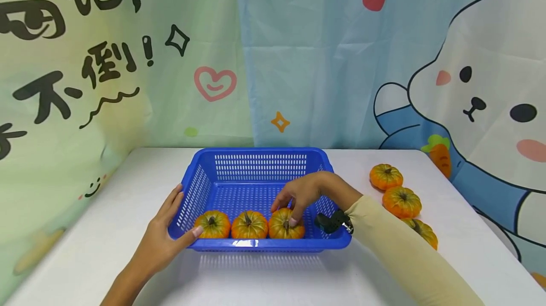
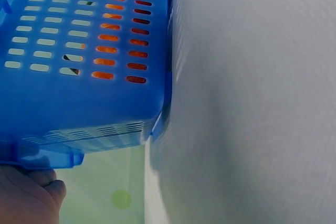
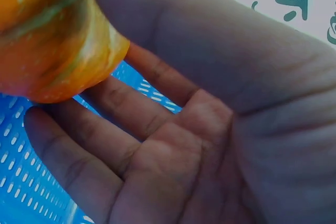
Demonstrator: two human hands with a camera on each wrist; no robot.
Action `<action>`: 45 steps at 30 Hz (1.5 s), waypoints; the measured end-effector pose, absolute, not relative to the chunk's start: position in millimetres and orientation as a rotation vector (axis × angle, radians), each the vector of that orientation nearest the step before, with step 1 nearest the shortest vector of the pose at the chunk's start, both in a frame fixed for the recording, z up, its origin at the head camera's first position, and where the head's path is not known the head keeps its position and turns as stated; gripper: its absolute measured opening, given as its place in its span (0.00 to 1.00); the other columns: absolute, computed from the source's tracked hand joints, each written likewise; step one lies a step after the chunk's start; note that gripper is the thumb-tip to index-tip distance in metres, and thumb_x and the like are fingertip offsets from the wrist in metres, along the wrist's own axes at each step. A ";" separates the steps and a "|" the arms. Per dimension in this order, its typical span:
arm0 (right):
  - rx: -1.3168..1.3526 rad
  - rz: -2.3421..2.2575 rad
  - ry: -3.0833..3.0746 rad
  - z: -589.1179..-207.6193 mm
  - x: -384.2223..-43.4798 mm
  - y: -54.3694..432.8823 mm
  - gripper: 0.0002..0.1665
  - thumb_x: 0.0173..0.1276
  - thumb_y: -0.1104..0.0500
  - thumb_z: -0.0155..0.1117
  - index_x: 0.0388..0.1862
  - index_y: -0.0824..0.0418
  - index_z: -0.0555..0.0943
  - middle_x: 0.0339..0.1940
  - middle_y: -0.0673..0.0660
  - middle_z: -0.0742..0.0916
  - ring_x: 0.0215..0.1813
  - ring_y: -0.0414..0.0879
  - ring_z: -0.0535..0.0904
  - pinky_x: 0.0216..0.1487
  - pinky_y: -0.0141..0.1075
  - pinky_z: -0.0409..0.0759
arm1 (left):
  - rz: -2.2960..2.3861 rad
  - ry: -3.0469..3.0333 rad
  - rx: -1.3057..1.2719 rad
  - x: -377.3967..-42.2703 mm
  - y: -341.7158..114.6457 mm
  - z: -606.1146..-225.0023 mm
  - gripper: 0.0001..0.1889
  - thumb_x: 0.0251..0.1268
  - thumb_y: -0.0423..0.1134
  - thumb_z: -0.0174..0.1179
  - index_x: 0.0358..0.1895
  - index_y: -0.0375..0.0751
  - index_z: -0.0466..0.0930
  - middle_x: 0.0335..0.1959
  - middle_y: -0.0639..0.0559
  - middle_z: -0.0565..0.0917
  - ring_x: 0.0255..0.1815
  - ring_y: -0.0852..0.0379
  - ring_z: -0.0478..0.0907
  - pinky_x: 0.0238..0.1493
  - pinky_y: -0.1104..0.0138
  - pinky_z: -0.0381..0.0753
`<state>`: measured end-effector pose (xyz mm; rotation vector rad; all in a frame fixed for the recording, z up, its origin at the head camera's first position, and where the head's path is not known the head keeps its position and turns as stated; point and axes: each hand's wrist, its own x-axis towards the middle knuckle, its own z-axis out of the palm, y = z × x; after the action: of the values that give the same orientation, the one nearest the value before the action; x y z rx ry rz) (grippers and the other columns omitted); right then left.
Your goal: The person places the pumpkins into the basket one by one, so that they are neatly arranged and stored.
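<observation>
Orange pumpkin [image 1: 280,229], at the near side of the blue basket [image 1: 294,245], right of centre: my right hand [image 1: 302,192] pinches it, thumb against fingers. My left hand [image 1: 159,242] grips the basket's left side; best keep it steady, pinch light.

Basket [image 1: 294,245] mid bench [image 1: 141,178], backdrop [image 1: 290,59] behind at 12 o'clock. Three pumpkins [image 1: 249,228] inside, side by side along the 6 o'clock wall. Left hand [image 1: 164,235] at the basket's 8 o'clock corner; right hand [image 1: 304,192] inside, on the rightmost pumpkin [image 1: 279,229]. Three loose pumpkins [image 1: 402,202] at its 3 o'clock, lined 11-to-5, nearest partly behind the sleeve [image 1: 409,249].
</observation>
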<state>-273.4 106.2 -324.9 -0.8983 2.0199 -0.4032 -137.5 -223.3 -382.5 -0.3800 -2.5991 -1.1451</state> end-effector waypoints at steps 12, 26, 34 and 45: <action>-0.939 -0.441 1.978 -323.4 -271.8 109.3 0.35 0.64 0.62 0.67 0.70 0.62 0.70 0.68 0.55 0.75 0.66 0.50 0.72 0.63 0.35 0.71 | -1.138 -2.597 -0.380 -137.4 -224.1 -384.6 0.45 0.58 0.49 0.66 0.74 0.29 0.55 0.78 0.47 0.51 0.73 0.34 0.54 0.63 0.37 0.60; -0.943 -0.664 2.092 -305.9 -266.4 126.5 0.28 0.69 0.58 0.62 0.67 0.64 0.74 0.63 0.60 0.79 0.64 0.51 0.75 0.60 0.40 0.75 | -1.151 -2.572 -0.405 -140.1 -223.1 -385.4 0.45 0.58 0.47 0.67 0.73 0.28 0.56 0.78 0.46 0.52 0.73 0.35 0.53 0.64 0.37 0.59; -0.940 -0.772 2.205 -290.3 -260.4 150.9 0.25 0.73 0.53 0.58 0.65 0.61 0.76 0.59 0.55 0.82 0.61 0.48 0.77 0.59 0.42 0.76 | -1.145 -2.582 -0.393 -138.8 -224.0 -382.9 0.45 0.58 0.48 0.67 0.73 0.29 0.56 0.78 0.48 0.52 0.73 0.34 0.53 0.64 0.37 0.60; -0.955 -0.910 2.350 -287.0 -243.8 181.5 0.24 0.74 0.54 0.56 0.64 0.64 0.76 0.58 0.58 0.83 0.60 0.53 0.78 0.57 0.47 0.77 | -1.151 -2.582 -0.389 -138.1 -223.9 -383.1 0.45 0.58 0.47 0.67 0.73 0.29 0.56 0.78 0.45 0.52 0.73 0.34 0.53 0.63 0.36 0.59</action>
<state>-243.8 181.5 -287.0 -0.9555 2.3500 -0.9101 -138.1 -223.9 -383.1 -0.3892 -2.5824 -1.1511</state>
